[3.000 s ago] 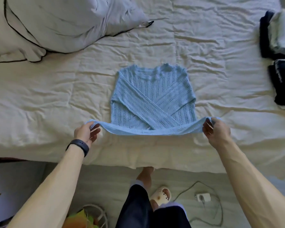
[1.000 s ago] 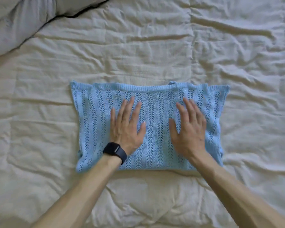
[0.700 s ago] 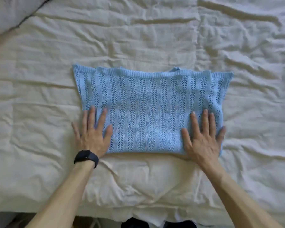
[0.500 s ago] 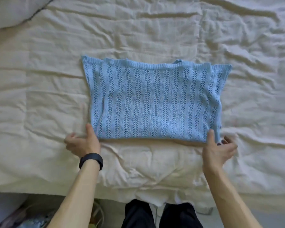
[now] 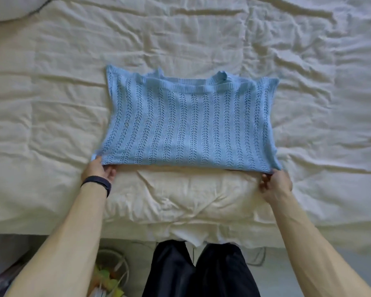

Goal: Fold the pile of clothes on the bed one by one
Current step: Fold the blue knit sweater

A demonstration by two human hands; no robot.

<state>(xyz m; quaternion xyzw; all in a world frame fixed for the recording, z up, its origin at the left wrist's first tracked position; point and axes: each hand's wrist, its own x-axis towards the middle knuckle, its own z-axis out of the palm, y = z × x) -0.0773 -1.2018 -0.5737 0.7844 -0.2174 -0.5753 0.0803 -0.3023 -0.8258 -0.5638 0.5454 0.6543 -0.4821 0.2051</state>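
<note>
A light blue knitted sweater (image 5: 191, 123), folded into a wide rectangle, lies in the middle of the bed with its neckline showing along the far edge. My left hand (image 5: 98, 171), with a black band on the wrist, grips the sweater's near left corner. My right hand (image 5: 274, 184) grips the near right corner. The near edge is lifted a little off the sheet between the two hands.
The bed is covered by a wrinkled cream sheet (image 5: 201, 39). A grey pillow corner (image 5: 11, 7) shows at the top left. Below the bed's near edge are my dark trousers (image 5: 199, 273), a wire basket (image 5: 111, 273) with colourful items, and a cable on the floor.
Both hands went from pressing flat on the sweater to its near corners and took hold of them. The near edge now rises off the sheet and the neckline shows at the far edge.
</note>
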